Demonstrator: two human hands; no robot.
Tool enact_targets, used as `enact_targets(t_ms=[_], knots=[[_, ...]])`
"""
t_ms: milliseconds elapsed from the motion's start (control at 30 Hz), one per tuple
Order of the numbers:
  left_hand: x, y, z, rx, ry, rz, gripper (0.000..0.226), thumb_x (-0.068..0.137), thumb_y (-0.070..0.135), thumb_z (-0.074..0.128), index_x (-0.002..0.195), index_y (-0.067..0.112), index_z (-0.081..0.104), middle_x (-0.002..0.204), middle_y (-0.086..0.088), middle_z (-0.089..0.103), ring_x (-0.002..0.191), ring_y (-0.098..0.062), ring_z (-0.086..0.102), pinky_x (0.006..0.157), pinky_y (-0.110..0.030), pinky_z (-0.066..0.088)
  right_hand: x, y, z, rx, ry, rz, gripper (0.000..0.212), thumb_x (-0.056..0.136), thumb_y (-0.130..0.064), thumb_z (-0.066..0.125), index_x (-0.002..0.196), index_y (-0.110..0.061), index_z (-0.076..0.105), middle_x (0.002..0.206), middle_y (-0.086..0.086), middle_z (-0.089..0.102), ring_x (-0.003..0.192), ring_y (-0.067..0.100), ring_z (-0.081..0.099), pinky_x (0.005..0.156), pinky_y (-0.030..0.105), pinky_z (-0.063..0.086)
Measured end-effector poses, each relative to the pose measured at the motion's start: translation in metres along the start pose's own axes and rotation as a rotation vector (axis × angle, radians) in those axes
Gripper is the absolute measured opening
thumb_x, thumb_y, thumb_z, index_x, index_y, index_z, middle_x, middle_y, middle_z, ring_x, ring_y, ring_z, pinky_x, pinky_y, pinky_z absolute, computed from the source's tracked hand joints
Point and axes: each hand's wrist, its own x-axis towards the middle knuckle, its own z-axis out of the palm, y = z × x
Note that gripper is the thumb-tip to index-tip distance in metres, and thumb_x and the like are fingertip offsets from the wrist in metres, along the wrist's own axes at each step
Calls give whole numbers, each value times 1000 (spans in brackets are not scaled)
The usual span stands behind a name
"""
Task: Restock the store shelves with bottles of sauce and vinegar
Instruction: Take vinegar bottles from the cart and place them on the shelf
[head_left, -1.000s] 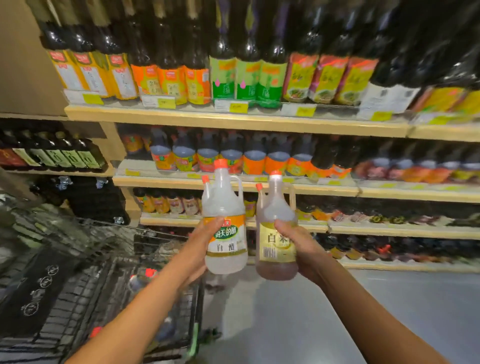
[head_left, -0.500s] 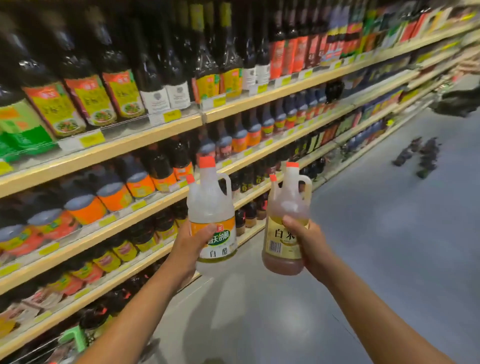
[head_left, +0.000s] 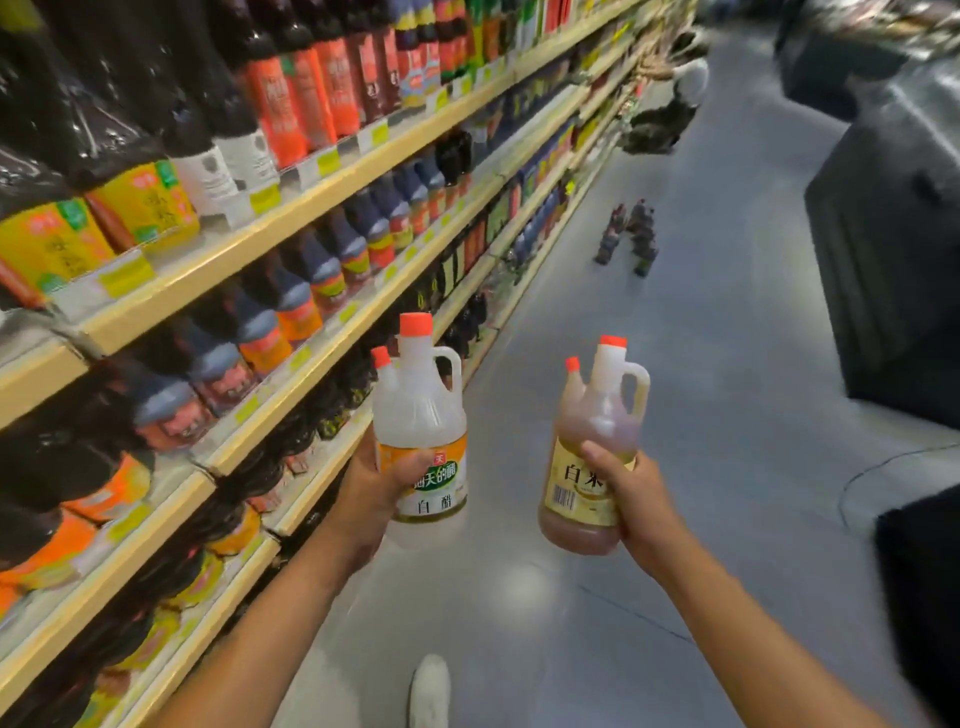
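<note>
Hands are each carrying one jug above the grey aisle floor (head_left: 649, 364), beside the wooden shelves (head_left: 322, 192). Left hand (head_left: 379, 488) is gripping the clear plastic white-vinegar jug with orange cap (head_left: 421, 410), fingers curled round its label. Right hand (head_left: 634, 493) is gripping the amber plastic rice-vinegar jug with orange cap (head_left: 592, 452) likewise. Dark bottles (head_left: 631, 234) are standing on the floor farther down.

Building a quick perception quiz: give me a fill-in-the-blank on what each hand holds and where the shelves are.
1. The left hand grips a jug of ____ vinegar.
2. The right hand grips a jug of ____ vinegar.
3. Both jugs have caps coloured ____.
4. The stocked shelves run along the person's ____ side.

Missing words: clear; amber; orange; left
</note>
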Motion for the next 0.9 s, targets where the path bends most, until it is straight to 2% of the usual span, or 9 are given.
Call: enact_targets(t_ms=[67, 133, 333, 533, 600, 733, 833, 900], knots=[[38, 4, 0, 1, -38, -13, 67, 65, 44, 89, 128, 39, 67, 122, -9, 74, 111, -30, 73, 81, -39, 63, 24, -6, 1, 18, 59, -22, 55, 75, -29, 82, 123, -8, 64, 106, 16, 77, 93, 29, 76, 69, 34, 61], [73, 7, 3, -9, -83, -38, 61, 65, 37, 85, 124, 35, 70, 118, -10, 76, 108, -31, 74, 79, -36, 62, 46, -12, 1, 33, 120, -36, 57, 73, -32, 77, 123, -8, 64, 108, 16, 76, 95, 30, 76, 71, 35, 61], [170, 14, 34, -25, -197, -100, 84, 61, 35, 84, 139, 15, 57, 117, -15, 75, 108, -36, 73, 84, -43, 62, 108, -29, -16, 48, 263, -60, 63, 64, -40, 84, 118, -11, 67, 102, 11, 78, 92, 27, 76, 69, 34, 61], [266, 12, 78, 23, -299, -118, 85, 64, 39, 84, 142, 20, 54, 124, -17, 71, 114, -37, 71, 95, -54, 58, 183, -46, -54, 63, 355, -52, 55, 67, -38, 83, 113, -12, 69, 102, 12, 79, 92, 28, 77, 72, 36, 62], [302, 10, 95, 40, -308, -114, 81, 66, 40, 86, 139, 23, 57, 124, -16, 72, 114, -37, 70, 97, -56, 57, 213, -56, -69, 59, 368, -57, 60, 59, -45, 86, 108, -15, 71, 100, 11, 79, 91, 27, 77, 73, 38, 61], [375, 9, 131, 54, -343, -142, 80, 61, 54, 94, 132, 32, 63, 125, -17, 71, 116, -39, 69, 96, -58, 57, 278, -81, -103, 54, 374, -62, 60, 50, -50, 86, 101, -21, 72, 95, 7, 80, 85, 24, 78, 65, 30, 61], [426, 10, 155, 44, -322, -148, 90, 59, 56, 95, 136, 28, 60, 125, -19, 70, 117, -40, 68, 95, -57, 57, 329, -103, -125, 47, 351, -62, 62, 51, -49, 87, 104, -20, 71, 95, 6, 80, 85, 23, 78, 65, 30, 61], [458, 10, 169, 36, -309, -145, 95, 60, 55, 95, 141, 24, 56, 126, -20, 70, 117, -41, 68, 95, -57, 57, 364, -119, -136, 39, 340, -64, 56, 58, -44, 87, 105, -19, 71, 96, 7, 80, 85, 23, 78, 66, 31, 61]])
